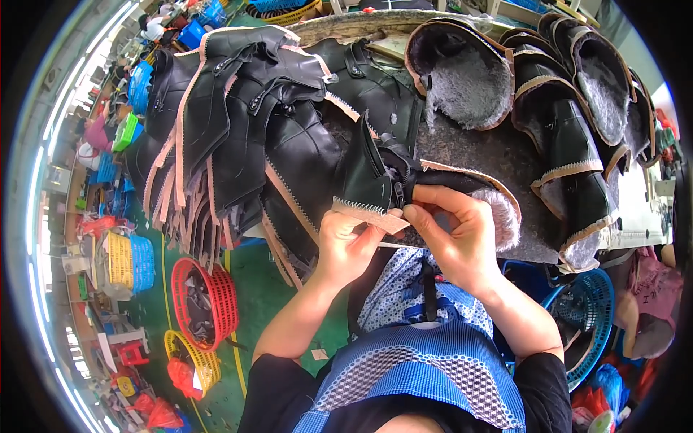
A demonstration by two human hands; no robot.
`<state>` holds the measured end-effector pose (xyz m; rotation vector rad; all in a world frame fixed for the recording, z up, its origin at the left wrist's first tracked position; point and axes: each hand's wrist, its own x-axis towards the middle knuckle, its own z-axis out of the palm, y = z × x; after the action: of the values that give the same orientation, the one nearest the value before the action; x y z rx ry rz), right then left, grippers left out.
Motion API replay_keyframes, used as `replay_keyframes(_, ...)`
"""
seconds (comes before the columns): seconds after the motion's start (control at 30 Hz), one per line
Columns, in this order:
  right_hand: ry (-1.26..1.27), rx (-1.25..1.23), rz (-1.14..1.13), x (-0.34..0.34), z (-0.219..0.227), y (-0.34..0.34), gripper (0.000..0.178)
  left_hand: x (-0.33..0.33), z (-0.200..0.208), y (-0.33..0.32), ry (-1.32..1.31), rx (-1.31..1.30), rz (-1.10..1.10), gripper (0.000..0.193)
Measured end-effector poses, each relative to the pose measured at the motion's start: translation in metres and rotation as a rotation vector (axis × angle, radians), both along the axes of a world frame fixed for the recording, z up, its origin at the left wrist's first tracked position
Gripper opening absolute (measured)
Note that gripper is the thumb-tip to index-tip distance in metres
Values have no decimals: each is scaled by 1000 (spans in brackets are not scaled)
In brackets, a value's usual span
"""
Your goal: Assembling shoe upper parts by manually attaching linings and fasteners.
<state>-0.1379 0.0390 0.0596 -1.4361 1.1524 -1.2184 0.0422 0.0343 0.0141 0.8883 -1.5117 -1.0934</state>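
In the middle of the head view, both hands are closed on one black boot upper (pixel 357 169) with a zip and a tan, zigzag-stitched edge. The thumb and fingers of my left hand (pixel 348 245) pinch that edge near its lower corner. Beside it, my right hand (pixel 458 234) pinches the upper close to the lower end of the zip (pixel 398 189); the thumbs are nearly together. Pale fur lining (pixel 497 209) shows to the right of my right hand. My fingers cover part of the seam.
A heap of black leather uppers (pixel 231 108) overhangs the left of the worn table (pixel 462 155). Fur-lined uppers (pixel 469 79) lie at the far right, with more stacked alongside (pixel 567 130). Below stand a red basket (pixel 227 307), a yellow basket (pixel 209 368) and a blue basket (pixel 605 310).
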Motion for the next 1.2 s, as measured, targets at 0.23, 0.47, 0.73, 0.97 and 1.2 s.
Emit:
replay_keyframes(0.23, -412, 304, 94, -3, -5, -1, 19, -21, 12, 0, 253, 272, 26, 11)
replay_keyframes(0.47, 337, -350, -30, -36, 43, 0, 14, -19, 30, -5, 119, 287, 13, 20)
replay_keyframes(0.73, 749, -625, 148, -31, 71, -50, 27, -13, 69, -10, -214, 128, -10, 14)
replay_keyframes(0.97, 485, -272, 557, -21, 74, -75, 20, 14, 81, -10, 206, 477, -181, 15)
replay_keyframes(1.2, -311, 415, 467, -3, 22, -33, 14, 24, 63, -3, 302, 585, -200, 15)
